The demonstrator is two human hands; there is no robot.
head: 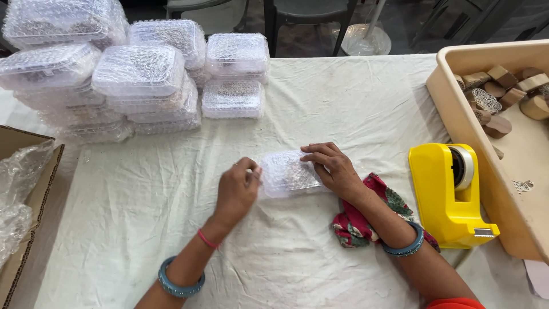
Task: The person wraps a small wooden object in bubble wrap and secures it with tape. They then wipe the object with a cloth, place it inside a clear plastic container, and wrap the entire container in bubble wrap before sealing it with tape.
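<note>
Two hands (286,180) over blurred bubble-wrapped parcel (287,173)

packing workshop: stacked bubble-wrapped boxes (137,74) (tape dispenser (449,194) too)

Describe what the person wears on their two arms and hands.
The left hand and arm are bare, with a thin pink thread band at the wrist and a broad blue-grey bangle further up. The right hand has a matching blue-grey bangle; an orange sleeve edge shows near the elbow.

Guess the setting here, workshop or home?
Likely a small packing workshop: stacked bubble-wrapped bundles, a yellow tape dispenser, a tub of carved wooden blocks, and both hands on another bubble-wrapped piece.
</note>
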